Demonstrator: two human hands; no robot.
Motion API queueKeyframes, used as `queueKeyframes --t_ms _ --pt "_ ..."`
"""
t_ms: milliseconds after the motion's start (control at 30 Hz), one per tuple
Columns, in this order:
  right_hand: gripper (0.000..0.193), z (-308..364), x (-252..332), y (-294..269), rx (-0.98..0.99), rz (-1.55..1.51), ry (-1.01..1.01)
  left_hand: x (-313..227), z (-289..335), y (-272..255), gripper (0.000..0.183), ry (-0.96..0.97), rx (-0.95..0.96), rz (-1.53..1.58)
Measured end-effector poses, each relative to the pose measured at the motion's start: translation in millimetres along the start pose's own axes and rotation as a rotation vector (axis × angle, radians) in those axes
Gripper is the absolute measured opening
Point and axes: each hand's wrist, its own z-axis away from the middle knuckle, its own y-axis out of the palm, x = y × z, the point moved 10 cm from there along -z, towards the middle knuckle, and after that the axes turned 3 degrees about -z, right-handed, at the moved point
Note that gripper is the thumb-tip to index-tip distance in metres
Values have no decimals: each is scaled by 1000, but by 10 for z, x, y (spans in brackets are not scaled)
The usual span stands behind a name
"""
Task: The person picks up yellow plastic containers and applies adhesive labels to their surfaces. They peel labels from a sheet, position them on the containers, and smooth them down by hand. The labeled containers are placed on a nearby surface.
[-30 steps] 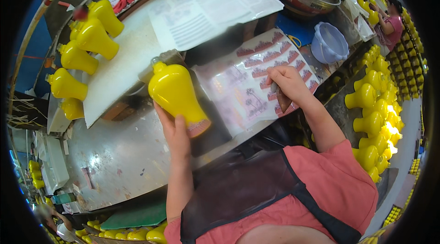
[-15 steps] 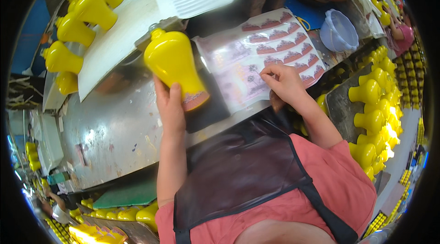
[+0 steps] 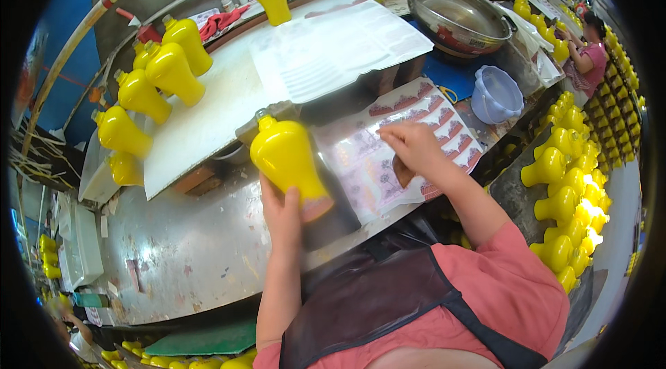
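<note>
My left hand (image 3: 281, 215) is wrapped around the lower part of a glossy yellow bottle (image 3: 286, 154), shaped like a vase with a narrow neck. It stands tilted, and a pinkish patterned band runs round its base. My right hand (image 3: 414, 149) hovers over a sheet of decals (image 3: 378, 178), thumb and fingertips pinched together; anything between the fingertips is too small to make out. A brown, flat, pointed piece (image 3: 402, 172) hangs below the palm and appears gripped by the lower fingers. Rows of reddish-brown curved bands and paler floral prints cover the sheet.
A white board (image 3: 208, 105) lies beyond the metal worktable (image 3: 180, 244), with several yellow bottles (image 3: 173, 72) at its left. Far right are a wide metal pan (image 3: 454, 19), a lavender bucket (image 3: 497, 97) and yellow-handled scissors (image 3: 448, 94). Many yellow bottles (image 3: 555, 202) stand at right; another person (image 3: 588, 64) works beyond.
The view has shifted, showing more of the table's far side. My left hand still holds the bottle. My right hand remains pinched over the sheet, now a little further left across its prints.
</note>
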Motion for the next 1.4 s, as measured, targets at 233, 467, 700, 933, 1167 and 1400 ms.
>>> queueKeyframes --t_ms 233,467,700,933,1167,1400 --pt "17 -650 -540 -736 -242 277 -21 53 23 -56 75 -63 -55 18" --pt "17 -1176 -928 -914 -191 392 -82 79 40 -76 76 -73 -47 -2" --pt "16 -1418 -973 -739 59 348 -66 96 48 -79 77 -57 -51 1" --pt "17 -1490 -947 -752 177 403 -88 88 51 -79 70 -20 -45 3" --pt "18 -1480 -863 -663 200 546 -245 72 50 -90 65 30 -37 -32" --pt "14 -1463 -883 -576 262 732 -315 72 50 -87 65 32 -35 -26"
